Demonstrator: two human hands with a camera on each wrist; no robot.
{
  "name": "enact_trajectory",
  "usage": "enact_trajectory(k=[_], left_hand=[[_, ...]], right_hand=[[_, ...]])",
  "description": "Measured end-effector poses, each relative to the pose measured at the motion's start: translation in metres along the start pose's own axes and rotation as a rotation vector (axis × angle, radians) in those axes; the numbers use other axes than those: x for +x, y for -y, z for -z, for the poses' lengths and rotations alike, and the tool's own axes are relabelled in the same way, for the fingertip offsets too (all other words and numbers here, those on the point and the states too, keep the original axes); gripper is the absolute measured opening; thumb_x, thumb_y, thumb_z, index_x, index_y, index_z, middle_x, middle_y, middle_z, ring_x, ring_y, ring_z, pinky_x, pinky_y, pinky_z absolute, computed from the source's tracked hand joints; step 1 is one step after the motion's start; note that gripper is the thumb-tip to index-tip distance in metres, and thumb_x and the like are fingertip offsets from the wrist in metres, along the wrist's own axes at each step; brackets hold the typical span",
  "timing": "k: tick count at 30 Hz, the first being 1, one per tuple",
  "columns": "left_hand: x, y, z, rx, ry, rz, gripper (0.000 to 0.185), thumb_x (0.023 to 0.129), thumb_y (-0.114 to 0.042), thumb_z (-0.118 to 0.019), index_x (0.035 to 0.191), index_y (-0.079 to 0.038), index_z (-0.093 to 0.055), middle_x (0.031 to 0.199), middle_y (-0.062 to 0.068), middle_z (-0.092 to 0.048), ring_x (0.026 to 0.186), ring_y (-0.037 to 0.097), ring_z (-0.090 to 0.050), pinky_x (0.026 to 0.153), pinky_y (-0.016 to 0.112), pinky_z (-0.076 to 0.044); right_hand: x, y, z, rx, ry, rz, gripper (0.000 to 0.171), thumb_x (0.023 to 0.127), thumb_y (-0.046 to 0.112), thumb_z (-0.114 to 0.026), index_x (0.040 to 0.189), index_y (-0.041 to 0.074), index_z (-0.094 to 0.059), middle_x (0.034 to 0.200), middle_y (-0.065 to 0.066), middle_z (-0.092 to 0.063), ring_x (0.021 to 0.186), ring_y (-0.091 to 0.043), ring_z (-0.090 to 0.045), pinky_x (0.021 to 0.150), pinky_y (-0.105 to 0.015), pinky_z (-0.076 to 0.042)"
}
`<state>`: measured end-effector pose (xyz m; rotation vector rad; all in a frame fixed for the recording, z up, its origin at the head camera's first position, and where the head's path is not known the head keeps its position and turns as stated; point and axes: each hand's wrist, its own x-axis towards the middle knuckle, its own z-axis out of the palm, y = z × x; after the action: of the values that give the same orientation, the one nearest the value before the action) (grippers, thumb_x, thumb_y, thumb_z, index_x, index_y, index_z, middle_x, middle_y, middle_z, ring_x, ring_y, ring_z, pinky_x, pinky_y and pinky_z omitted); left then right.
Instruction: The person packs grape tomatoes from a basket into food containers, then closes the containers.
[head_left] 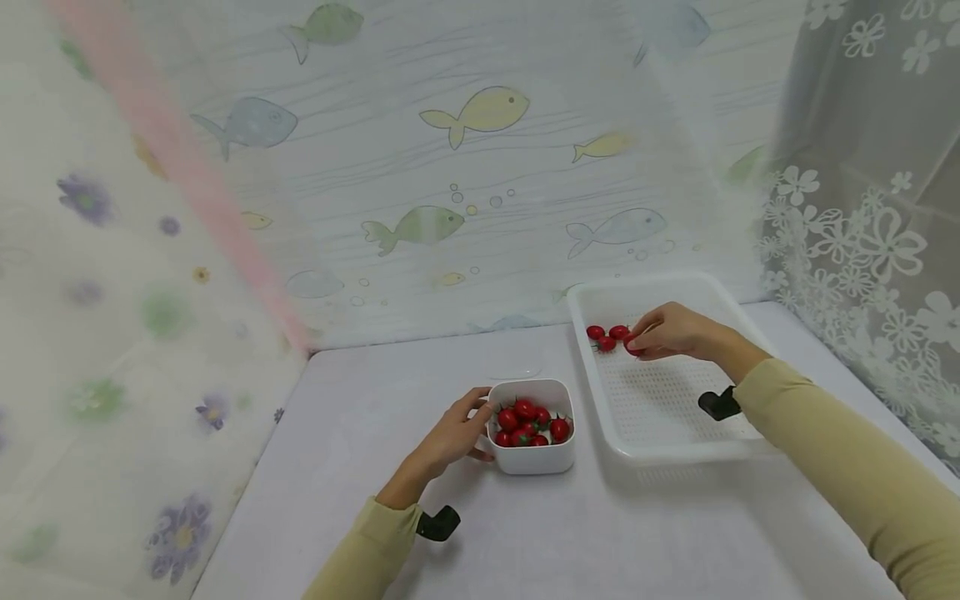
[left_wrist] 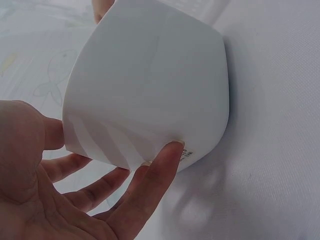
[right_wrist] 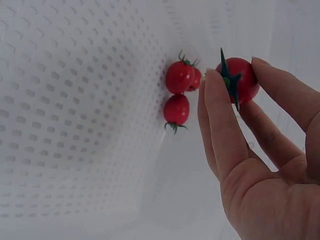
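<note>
Your worktop (head_left: 600,542) is pale, screened by fish-print and floral curtains. Your left hand (head_left: 448,439) rests with fingers (left_wrist: 155,175) nearly straight against the white bowl (head_left: 534,457), which holds cherry tomatoes. Your right hand (head_left: 671,331) pinches one tomato (right_wrist: 241,79) over the perforated tray (head_left: 660,408), beside three tomatoes (right_wrist: 178,92) lying there.

The scene is viewed from above and forward by the head camera. The white bowl (left_wrist: 150,80) is seen close by the left wrist camera; the perforated tray (right_wrist: 75,125), likewise, by the right. Both are shared with the head view.
</note>
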<state>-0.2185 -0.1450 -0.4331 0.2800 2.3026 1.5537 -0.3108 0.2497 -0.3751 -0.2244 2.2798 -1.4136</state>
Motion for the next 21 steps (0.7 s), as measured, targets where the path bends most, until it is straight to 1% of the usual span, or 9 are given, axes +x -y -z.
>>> enact_trajectory(k=[6,13,17,21], left_hand=[[0.0,0.0,0.001,-0.001,0.007,0.003,0.043,0.111,-0.032,-0.046,0.151,-0.016,-0.044,0.146,0.018,-0.046,0.106,0.032,-0.064,0.069,0.041,-0.065],[0.0,-0.001,0.002,0.001,0.013,0.006,0.043,0.111,-0.031,-0.046,0.151,-0.016,-0.044,0.147,0.018,-0.046,0.106,0.031,-0.065,0.07,0.041,-0.065],[-0.001,-0.002,0.002,0.003,0.009,0.005,0.043,0.111,-0.032,-0.046,0.151,-0.016,-0.044,0.147,0.018,-0.046,0.106,0.032,-0.065,0.07,0.042,-0.065],[-0.001,-0.002,0.001,-0.001,0.008,0.008,0.044,0.111,-0.032,-0.046,0.151,-0.015,-0.043,0.147,0.018,-0.046,0.106,0.032,-0.064,0.07,0.043,-0.065]], right_hand=[[-0.009,0.004,0.0,0.01,0.006,0.027,0.046,0.099,0.01,-0.068,0.131,-0.018,-0.052,0.114,-0.02,-0.069,0.092,-0.018,-0.072,0.088,-0.032,-0.062],[-0.019,0.012,-0.003,0.01,0.021,0.044,0.046,0.099,0.009,-0.068,0.132,-0.018,-0.051,0.116,-0.019,-0.067,0.098,-0.023,-0.071,0.09,-0.035,-0.061],[-0.025,0.015,-0.006,0.004,0.023,0.063,0.043,0.098,0.009,-0.068,0.129,-0.017,-0.054,0.115,-0.019,-0.067,0.1,-0.026,-0.071,0.09,-0.036,-0.061],[-0.031,0.018,-0.011,0.007,0.024,0.066,0.041,0.097,0.01,-0.07,0.127,-0.014,-0.057,0.114,-0.017,-0.068,0.1,-0.027,-0.071,0.091,-0.037,-0.061]])
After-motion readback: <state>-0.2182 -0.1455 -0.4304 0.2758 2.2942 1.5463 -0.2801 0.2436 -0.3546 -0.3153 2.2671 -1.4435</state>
